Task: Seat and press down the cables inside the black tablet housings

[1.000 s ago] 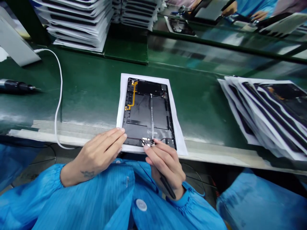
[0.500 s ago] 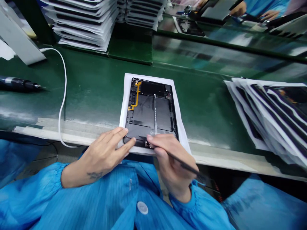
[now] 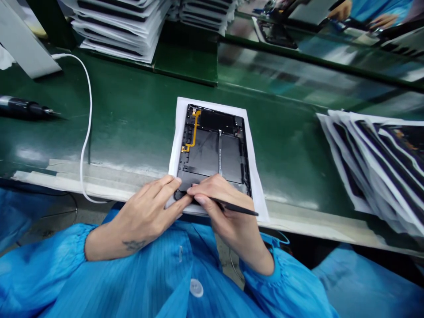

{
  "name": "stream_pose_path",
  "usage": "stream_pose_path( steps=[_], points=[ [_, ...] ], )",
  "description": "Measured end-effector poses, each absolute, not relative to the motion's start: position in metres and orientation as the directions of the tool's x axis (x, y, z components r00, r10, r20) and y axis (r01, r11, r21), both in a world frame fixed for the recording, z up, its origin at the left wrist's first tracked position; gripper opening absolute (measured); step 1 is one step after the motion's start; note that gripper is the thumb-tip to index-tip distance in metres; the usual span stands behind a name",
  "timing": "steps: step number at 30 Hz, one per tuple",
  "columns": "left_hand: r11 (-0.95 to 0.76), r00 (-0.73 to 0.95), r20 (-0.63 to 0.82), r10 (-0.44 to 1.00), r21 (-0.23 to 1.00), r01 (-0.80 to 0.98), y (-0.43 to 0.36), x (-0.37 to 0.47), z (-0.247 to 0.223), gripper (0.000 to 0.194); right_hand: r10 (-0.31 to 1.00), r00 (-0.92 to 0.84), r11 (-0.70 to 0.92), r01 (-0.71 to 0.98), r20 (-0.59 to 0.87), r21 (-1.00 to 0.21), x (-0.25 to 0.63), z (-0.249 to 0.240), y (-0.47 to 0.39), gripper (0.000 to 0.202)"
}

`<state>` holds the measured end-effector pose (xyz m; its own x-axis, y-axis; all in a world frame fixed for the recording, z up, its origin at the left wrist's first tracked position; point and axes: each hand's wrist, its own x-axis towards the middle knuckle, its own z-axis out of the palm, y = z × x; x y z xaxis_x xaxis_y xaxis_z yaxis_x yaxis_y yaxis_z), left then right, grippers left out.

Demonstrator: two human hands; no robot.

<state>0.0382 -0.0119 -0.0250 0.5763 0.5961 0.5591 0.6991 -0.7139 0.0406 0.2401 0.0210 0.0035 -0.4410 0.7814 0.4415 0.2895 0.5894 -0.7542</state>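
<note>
An opened tablet [image 3: 212, 150] with its inside showing lies on a white sheet [image 3: 258, 176] at the bench's front edge. A yellow flex cable [image 3: 194, 132] runs down its left side, and a thin dark strip [image 3: 220, 150] crosses the middle. My left hand [image 3: 152, 205] rests with fingers stretched out at the tablet's lower left corner. My right hand [image 3: 225, 198] is closed in a pinch on black tweezers [image 3: 240, 209] over the tablet's lower edge. Their tips are hidden behind my fingers, close to my left thumb.
A pen-shaped electric screwdriver [image 3: 29, 108] lies at left beside a white cable [image 3: 88, 123]. Stacks of sheeted panels stand at the back [image 3: 119, 31] and right [image 3: 367, 163]. Beyond the green ledge [image 3: 185, 66], a co-worker's hands [image 3: 384, 20] show.
My right hand has moved left along the tablet's lower edge, closer to my left thumb. The tweezers have swung lower and flatter. The whole view has shifted slightly.
</note>
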Motion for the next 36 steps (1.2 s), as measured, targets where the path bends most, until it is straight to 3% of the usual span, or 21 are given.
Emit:
stream_pose_path(
  steps=[10,21,25,28,36],
  points=[
    [-0.757,0.574,0.581,0.577,0.117,0.643,-0.01,0.026,-0.027,0.028,0.744,-0.525,0.614,0.293,0.413,-0.733,0.244,0.008,0.023,0.012],
    [-0.742,0.621,0.572,0.535,-0.032,0.669,-0.007,0.036,-0.018,0.026,0.823,-0.436,0.549,0.448,0.364,-0.706,0.279,0.013,0.013,0.011],
    [-0.676,0.592,0.589,0.55,-0.101,0.73,-0.009,0.045,-0.015,0.021,0.824,-0.399,0.56,0.467,0.402,-0.684,0.277,0.009,0.007,0.013],
    [-0.663,0.554,0.616,0.559,-0.069,0.746,-0.01,0.054,-0.017,0.021,0.811,-0.36,0.585,0.456,0.462,-0.671,0.273,0.005,0.004,0.015],
    [-0.67,0.517,0.641,0.567,-0.006,0.742,-0.008,0.064,-0.025,0.021,0.724,-0.553,0.689,0.547,0.413,-0.475,0.273,0.007,-0.009,0.014]
  ],
)
